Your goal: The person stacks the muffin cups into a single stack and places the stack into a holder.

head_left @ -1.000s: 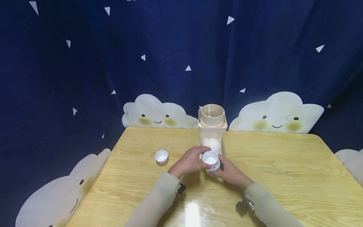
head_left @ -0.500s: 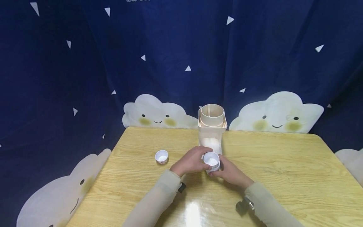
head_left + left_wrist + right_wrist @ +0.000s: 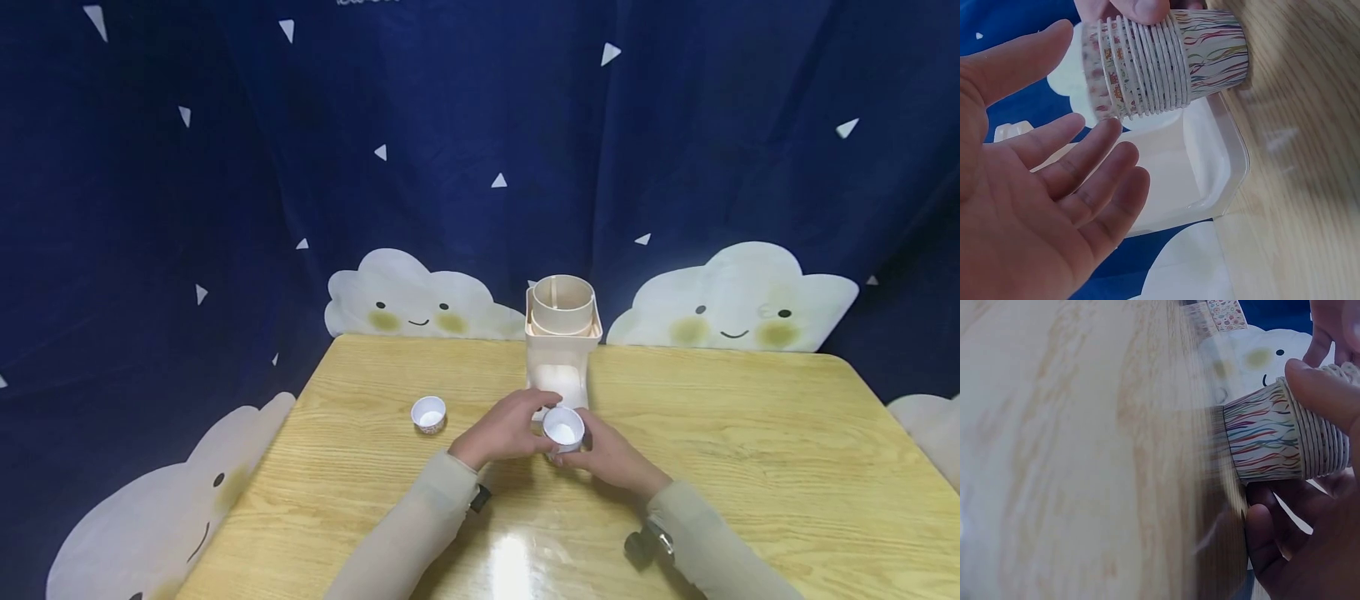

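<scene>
A stack of nested paper cups stands upright in front of the beige cup-holder-like stand. The lowest cup has wavy coloured stripes, and several rims are packed closely above it. My right hand grips the stack from the right, thumb on one side and fingers curled under the other in the right wrist view. The topmost cup has a small floral print. My left hand has its thumb and fingers spread about that top cup, with fingertips right at its rim.
One more paper cup, printed outside and white within, stands on the wooden table to the left. A round open tube tops the stand near the back edge. Behind hangs a dark blue curtain with cloud shapes.
The top cup has come down and to the right into the stack, and the left hand has moved slightly with it. The right hand has stayed in place around the stack.
</scene>
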A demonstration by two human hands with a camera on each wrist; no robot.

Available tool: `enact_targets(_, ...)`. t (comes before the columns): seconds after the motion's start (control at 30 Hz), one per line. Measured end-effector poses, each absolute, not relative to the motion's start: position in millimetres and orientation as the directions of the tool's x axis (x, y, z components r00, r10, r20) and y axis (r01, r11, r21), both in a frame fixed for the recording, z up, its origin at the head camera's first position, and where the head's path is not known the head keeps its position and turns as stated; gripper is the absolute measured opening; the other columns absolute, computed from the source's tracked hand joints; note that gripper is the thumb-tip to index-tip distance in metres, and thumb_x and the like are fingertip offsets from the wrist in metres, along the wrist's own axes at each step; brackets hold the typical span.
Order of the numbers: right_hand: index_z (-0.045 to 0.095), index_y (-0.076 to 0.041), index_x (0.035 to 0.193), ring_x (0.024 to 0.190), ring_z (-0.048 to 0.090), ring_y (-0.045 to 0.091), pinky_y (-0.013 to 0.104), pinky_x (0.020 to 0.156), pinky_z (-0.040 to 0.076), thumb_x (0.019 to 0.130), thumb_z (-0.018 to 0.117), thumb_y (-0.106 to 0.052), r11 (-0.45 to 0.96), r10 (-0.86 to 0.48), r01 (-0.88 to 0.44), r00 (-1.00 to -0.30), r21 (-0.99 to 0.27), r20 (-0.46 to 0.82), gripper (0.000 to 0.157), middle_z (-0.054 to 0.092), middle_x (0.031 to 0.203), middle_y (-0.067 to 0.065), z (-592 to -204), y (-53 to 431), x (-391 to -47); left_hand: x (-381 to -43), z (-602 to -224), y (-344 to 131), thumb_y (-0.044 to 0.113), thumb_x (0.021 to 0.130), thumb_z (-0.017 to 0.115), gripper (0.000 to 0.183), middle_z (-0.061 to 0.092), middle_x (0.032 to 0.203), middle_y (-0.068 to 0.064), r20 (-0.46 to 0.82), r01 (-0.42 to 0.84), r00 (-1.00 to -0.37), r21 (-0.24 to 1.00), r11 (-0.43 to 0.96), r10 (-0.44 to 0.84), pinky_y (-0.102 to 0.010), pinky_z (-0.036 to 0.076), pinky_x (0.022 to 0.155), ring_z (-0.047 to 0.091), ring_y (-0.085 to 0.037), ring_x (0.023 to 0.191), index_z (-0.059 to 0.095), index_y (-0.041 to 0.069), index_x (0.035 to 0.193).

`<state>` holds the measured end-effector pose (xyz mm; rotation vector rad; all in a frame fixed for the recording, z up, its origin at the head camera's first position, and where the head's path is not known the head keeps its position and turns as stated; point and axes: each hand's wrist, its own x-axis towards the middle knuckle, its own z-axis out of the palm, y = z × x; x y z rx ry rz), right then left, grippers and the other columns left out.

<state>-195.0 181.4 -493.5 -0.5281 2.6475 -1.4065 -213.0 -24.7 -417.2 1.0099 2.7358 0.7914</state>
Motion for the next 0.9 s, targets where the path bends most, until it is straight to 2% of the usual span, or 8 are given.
enact_targets(0.37, 0.057, -0.014, 0.126, 0.111, 0.057, 0.019, 0.046, 0.103, 0.04, 0.078, 0.084, -0.03, 0.489, -0.355, -0.258, -0.931, -0.834, 0.08, 0.058, 0.066, 0.117, 0.001, -493, 181, -194, -213, -420, -35, 0.026, 0.082, 0.08, 0.061, 0.064, 0.133, -0.007, 0.058, 0.544, -0.79, 0.524, 0.655, 0.61, -0.035, 0.047, 0.104, 0.06, -0.023, 0.12, 0.057, 0.01, 0.136)
enact_targets(0.9, 0.055, -0.011, 0.13, 0.117, 0.058, 0.025, 0.049, 0.105, 0.039, 0.076, 0.084, -0.03, 0.499, -0.339, -0.23, -0.939, -0.835, 0.056, 0.064, 0.066, 0.119, 0.004, -494, 181, -195, -215, -423, -71, 0.028, 0.09, 0.071, 0.053, 0.064, 0.133, -0.009, 0.05, 0.5, -0.829, 0.51, 0.7, 0.556, -0.043, 0.043, 0.11, 0.056, -0.029, 0.128, 0.058, 0.008, 0.137)
